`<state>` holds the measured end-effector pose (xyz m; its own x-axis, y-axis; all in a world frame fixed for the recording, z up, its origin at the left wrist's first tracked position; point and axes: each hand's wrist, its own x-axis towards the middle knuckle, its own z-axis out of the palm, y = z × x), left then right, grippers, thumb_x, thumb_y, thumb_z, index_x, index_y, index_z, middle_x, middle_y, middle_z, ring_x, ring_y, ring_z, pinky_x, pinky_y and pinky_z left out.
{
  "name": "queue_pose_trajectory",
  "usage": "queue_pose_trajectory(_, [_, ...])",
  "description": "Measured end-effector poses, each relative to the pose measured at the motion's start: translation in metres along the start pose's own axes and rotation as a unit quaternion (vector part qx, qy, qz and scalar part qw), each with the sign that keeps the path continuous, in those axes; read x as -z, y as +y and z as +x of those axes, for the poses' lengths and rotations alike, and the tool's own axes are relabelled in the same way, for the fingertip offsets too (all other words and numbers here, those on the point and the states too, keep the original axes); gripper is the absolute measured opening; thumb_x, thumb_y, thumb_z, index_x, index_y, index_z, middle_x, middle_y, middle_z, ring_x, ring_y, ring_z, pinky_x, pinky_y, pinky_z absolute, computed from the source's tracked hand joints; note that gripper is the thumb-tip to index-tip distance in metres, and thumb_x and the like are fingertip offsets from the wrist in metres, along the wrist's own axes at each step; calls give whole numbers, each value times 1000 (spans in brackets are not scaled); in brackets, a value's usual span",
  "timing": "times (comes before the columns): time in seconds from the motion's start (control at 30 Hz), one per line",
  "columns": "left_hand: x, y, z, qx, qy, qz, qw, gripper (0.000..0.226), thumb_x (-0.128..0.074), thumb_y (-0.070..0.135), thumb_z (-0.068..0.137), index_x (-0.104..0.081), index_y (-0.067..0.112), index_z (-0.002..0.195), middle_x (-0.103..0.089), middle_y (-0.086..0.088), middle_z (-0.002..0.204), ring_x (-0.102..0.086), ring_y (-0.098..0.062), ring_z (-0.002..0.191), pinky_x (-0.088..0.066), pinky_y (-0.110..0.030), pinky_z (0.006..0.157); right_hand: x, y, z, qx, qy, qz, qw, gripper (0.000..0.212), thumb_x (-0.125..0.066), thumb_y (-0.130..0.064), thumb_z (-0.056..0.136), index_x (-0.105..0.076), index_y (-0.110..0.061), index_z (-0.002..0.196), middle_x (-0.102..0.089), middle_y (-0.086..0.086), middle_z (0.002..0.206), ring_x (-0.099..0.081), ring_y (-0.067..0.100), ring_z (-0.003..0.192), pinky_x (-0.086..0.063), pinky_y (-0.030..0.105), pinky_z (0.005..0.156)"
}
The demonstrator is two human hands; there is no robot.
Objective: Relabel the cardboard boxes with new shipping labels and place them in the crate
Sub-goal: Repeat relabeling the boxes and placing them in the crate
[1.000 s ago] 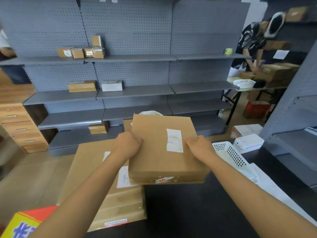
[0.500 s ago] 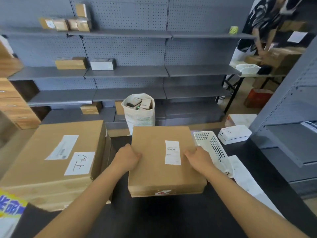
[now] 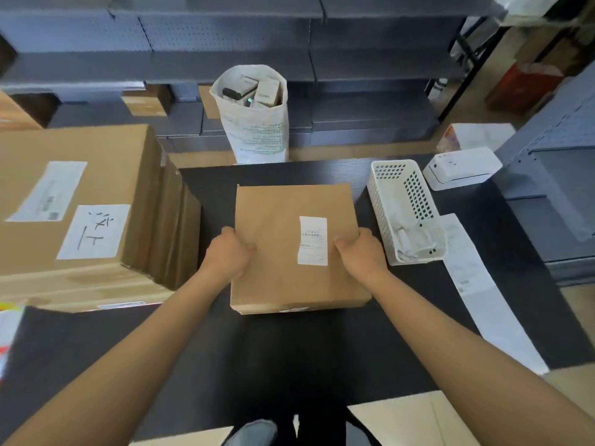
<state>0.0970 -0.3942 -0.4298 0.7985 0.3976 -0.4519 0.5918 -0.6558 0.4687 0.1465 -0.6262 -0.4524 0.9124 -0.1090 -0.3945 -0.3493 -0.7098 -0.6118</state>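
A flat, square brown cardboard box (image 3: 296, 249) is set on the black surface (image 3: 277, 355) at the centre of the frame, its top face turned up. A small white printed shipping label (image 3: 312, 240) is stuck upright on the right half of that face. The box is gripped at both side edges: the left hand (image 3: 229, 252) is wrapped round the left edge with its thumb laid on top and its fingers curled under the side, and the right hand (image 3: 362, 251) is clasped round the right edge in the same way, its thumb resting just beside the label.

Just beside the box on the right, a white perforated plastic basket (image 3: 406, 211) is seen with crumpled white paper inside. A long white strip of paper (image 3: 476, 284) is laid on the surface to the right of the basket. A small white label printer (image 3: 462, 169) is placed at the upper right of the surface. At the left of the frame, a large brown cardboard carton (image 3: 96, 201) carrying two white sheets is stood beside the box. Beyond the far edge, at upper centre, a white woven sack (image 3: 254, 130) filled with small packages is stood on the floor before grey metal shelving (image 3: 225, 37).
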Motion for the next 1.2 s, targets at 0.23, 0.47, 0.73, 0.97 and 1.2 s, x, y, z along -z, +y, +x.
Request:
queue_pose_trajectory(0.23, [-35, -6, 0, 44, -3, -60, 997, 58, -52, 35, 95, -30, 6, 140, -50, -13, 132, -54, -29, 110, -42, -30, 75, -5, 25, 9, 22, 2, 8, 1000, 53, -58, -37, 90, -42, -12, 134, -54, 8, 128, -56, 25, 110, -45, 32, 84])
queue_pose_trajectory(0.47, [-60, -7, -1, 55, -3, -87, 995, 53, -52, 35, 95, -34, 7, 137, -50, -12, 132, -54, -31, 113, -46, -37, 86, -7, 46, 19, 19, -19, 12, 1000, 54, -59, -37, 91, -41, -14, 136, -53, 7, 128, -55, 22, 107, -41, 29, 82])
queue_pose_trajectory(0.73, [-72, -4, 5, 63, 51, -111, 991, 56, -51, 46, 94, -34, 9, 132, -46, -12, 132, -52, -32, 114, -49, -46, 92, -9, 55, 21, 39, -23, -27, 999, 62, -55, -47, 91, -37, -14, 140, -46, 6, 135, -49, 24, 120, -46, 43, 98])
queue_pose_trajectory(0.97, [-87, -2, 10, 67, 90, -134, 985, 81, -44, 69, 86, -20, 19, 145, -35, -5, 145, -46, -29, 123, -47, -52, 94, -8, 43, 20, 254, 62, -163, 951, 38, -59, -27, 89, -52, -13, 124, -42, 9, 134, -37, 25, 125, -28, 35, 104])
queue_pose_trajectory(1.2, [-103, -5, 13, 86, 122, -106, 983, 76, -40, 74, 83, -32, 18, 134, -52, -2, 128, -58, -26, 103, -40, -34, 73, -22, 5, 51, 350, -72, -197, 913, 23, -51, -21, 95, -61, -16, 114, -51, 4, 115, -44, 19, 108, -36, 27, 90])
